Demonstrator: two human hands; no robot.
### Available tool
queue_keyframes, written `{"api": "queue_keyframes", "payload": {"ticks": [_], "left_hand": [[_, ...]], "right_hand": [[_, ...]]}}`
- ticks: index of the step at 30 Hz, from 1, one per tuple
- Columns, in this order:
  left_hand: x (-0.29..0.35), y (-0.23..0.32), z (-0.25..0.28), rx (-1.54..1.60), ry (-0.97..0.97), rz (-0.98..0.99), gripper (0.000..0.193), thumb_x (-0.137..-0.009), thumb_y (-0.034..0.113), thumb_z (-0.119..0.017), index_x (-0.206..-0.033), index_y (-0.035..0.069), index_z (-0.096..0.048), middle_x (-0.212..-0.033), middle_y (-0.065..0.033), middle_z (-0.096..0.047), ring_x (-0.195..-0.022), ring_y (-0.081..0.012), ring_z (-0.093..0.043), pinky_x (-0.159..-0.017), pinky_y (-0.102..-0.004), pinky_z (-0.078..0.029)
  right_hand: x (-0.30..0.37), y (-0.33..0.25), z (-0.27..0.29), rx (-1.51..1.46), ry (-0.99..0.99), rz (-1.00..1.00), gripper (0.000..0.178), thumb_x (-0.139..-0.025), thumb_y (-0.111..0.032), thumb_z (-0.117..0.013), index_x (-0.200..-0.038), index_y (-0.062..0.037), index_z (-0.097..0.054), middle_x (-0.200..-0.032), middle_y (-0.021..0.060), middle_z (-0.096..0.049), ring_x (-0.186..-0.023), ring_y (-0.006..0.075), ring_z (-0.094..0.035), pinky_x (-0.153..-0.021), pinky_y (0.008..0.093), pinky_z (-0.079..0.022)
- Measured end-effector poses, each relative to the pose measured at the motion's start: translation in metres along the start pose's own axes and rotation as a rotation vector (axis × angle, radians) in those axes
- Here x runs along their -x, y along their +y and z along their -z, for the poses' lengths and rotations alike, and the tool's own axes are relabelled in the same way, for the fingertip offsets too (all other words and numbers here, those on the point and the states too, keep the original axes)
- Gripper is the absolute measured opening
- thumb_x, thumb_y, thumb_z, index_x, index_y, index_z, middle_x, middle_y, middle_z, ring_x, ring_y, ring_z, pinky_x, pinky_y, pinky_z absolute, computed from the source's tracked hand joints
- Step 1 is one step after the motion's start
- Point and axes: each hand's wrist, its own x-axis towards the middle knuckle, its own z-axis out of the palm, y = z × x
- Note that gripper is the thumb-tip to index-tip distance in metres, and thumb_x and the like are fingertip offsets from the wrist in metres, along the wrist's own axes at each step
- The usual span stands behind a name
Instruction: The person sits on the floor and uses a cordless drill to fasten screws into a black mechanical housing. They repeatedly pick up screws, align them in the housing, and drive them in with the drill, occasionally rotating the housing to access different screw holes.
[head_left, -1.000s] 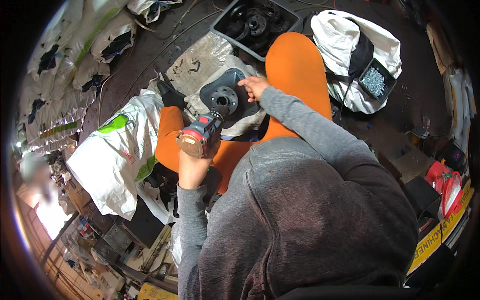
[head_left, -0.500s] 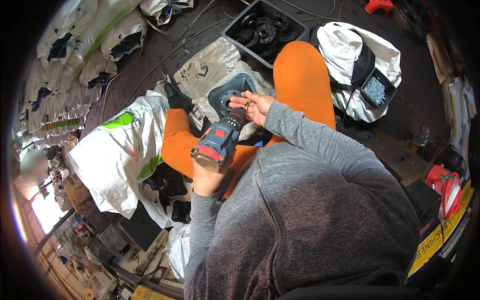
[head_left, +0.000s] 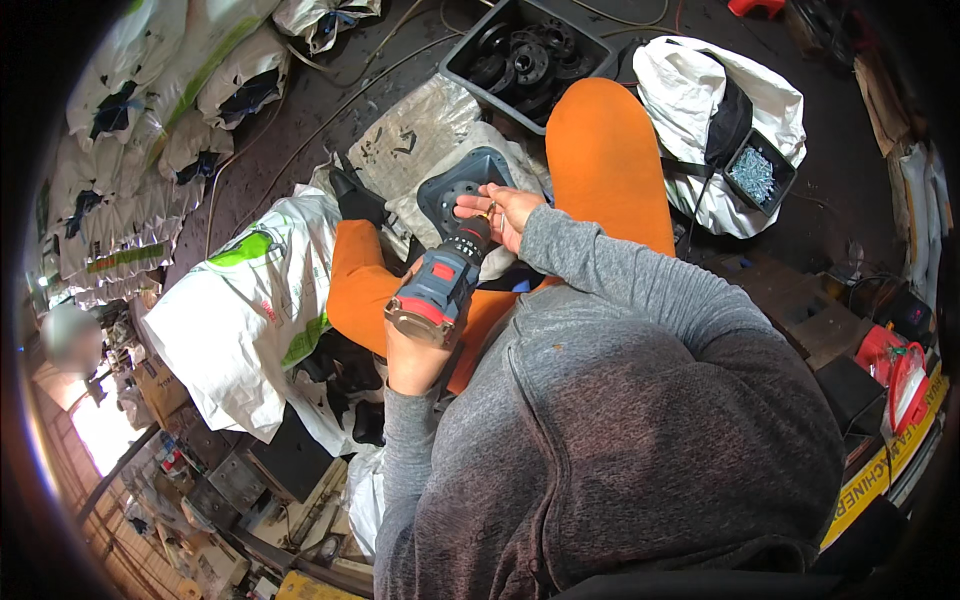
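My left hand (head_left: 418, 360) is wrapped round the grip of a cordless drill (head_left: 440, 288), dark blue-grey with red parts. Its chuck points away from me, at the fingers of my right hand (head_left: 513, 213). Those fingers are partly bent and pinched round the drill's tip; whatever small piece lies between them is too small to make out. Just beyond the tip is a dark grey moulded part (head_left: 462, 187) with a round centre and holes. It rests on pale sacking (head_left: 425, 125) between my knees, partly hidden by my right hand.
Ahead stands a grey bin (head_left: 455, 66) of black round parts. To the right, a black tray (head_left: 758, 174) of silvery screws rests against a white sack (head_left: 680, 80). Another white sack (head_left: 235, 320) lies left of my orange-clad knee. Hoses (head_left: 345, 107) cross the floor.
The whole view has shifted slightly. Both hands and the drill keep nearly the same place, with the right fingers a little more drawn in at the tip.
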Motion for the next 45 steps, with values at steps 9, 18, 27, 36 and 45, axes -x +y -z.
{"api": "queue_keyframes", "payload": {"ticks": [9, 18, 27, 36, 45], "left_hand": [[-0.012, 0.001, 0.010, -0.127, 0.006, -0.054, 0.049, -0.076, 0.014, -0.076, -0.119, 0.000, -0.058, -0.108, -0.0157, -0.067, -0.096, -0.0281, -0.068, -0.084, -0.0360, -0.052], [-0.057, -0.029, 0.017, -0.096, -0.102, 0.267, 0.035, -0.079, 0.022, -0.075, -0.106, 0.003, -0.064, -0.089, -0.0114, -0.069, -0.079, -0.0251, -0.068, -0.069, -0.0357, -0.053], [-0.097, -0.018, 0.019, -0.285, -0.231, 0.273, 0.039, -0.077, 0.021, -0.076, -0.109, 0.004, -0.061, -0.099, -0.0141, -0.067, -0.080, -0.0299, -0.067, -0.071, -0.0380, -0.052], [-0.108, -0.019, 0.015, -0.315, -0.255, 0.129, 0.020, -0.078, 0.006, -0.070, -0.096, 0.000, -0.064, -0.086, -0.0100, -0.067, -0.075, -0.0211, -0.065, -0.065, -0.0325, -0.050], [-0.104, -0.043, 0.007, -0.276, -0.272, 0.165, 0.028, -0.076, 0.015, -0.073, -0.098, 0.002, -0.063, -0.087, -0.0138, -0.067, -0.081, -0.0305, -0.067, -0.072, -0.0383, -0.053]], "right_hand": [[-0.018, -0.001, 0.030, 0.170, 0.110, -0.016, 0.047, -0.097, -0.039, -0.054, -0.129, -0.0049, -0.043, -0.107, 0.0158, -0.067, -0.088, 0.0240, -0.067, -0.074, 0.0380, -0.057], [-0.077, 0.011, 0.067, 0.883, 0.160, 0.170, 0.041, -0.081, -0.036, -0.076, -0.107, -0.0055, -0.067, -0.104, 0.0094, -0.070, -0.101, 0.0193, -0.063, -0.093, 0.0306, -0.046], [-0.069, 0.006, 0.059, 1.102, 0.107, 0.149, 0.053, -0.082, -0.042, -0.073, -0.114, 0.0000, -0.065, -0.102, 0.0118, -0.070, -0.097, 0.0220, -0.065, -0.089, 0.0315, -0.048], [-0.061, -0.002, 0.050, 1.204, 0.091, 0.173, 0.035, -0.084, -0.039, -0.070, -0.093, -0.0051, -0.066, -0.068, 0.0042, -0.060, -0.065, 0.0152, -0.055, -0.065, 0.0343, -0.044], [-0.059, -0.004, 0.047, 1.194, 0.048, 0.101, 0.033, -0.086, -0.038, -0.067, -0.095, -0.0064, -0.065, -0.072, 0.0094, -0.065, -0.070, 0.0227, -0.061, -0.068, 0.0380, -0.045]]}}
